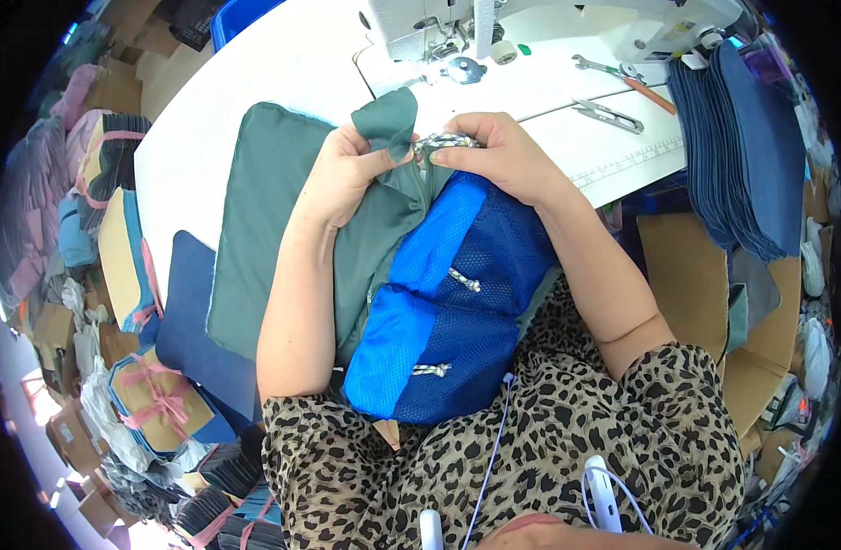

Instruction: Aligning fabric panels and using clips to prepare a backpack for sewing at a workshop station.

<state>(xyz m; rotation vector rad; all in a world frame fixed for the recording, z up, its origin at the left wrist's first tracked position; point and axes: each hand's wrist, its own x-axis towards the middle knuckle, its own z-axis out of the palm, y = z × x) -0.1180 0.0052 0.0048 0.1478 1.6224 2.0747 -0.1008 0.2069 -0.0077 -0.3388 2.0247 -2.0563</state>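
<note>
A green and blue fabric piece [278,215] spreads from the white table down over my lap. Its right part carries bright blue and dark blue mesh pockets [480,261], each with a short patterned cord [431,369]. My left hand [347,170] pinches the green cloth near its upper edge, where a flap folds up above the fingers. Close beside it, my right hand [498,156] closes on a looped patterned cord [446,141], thumb and fingers pressed together. The two hands almost meet at the cloth's edge. The cloth under the fingertips is partly hidden.
A white sewing machine [429,37] stands beyond my hands. An adjustable wrench [599,66], an orange-handled tool [654,93] and thread snips [609,115] lie to its right. Stacked dark blue panels [736,156] hang at the right edge above a cardboard box [681,275]. Tied bundles [154,399] crowd the left.
</note>
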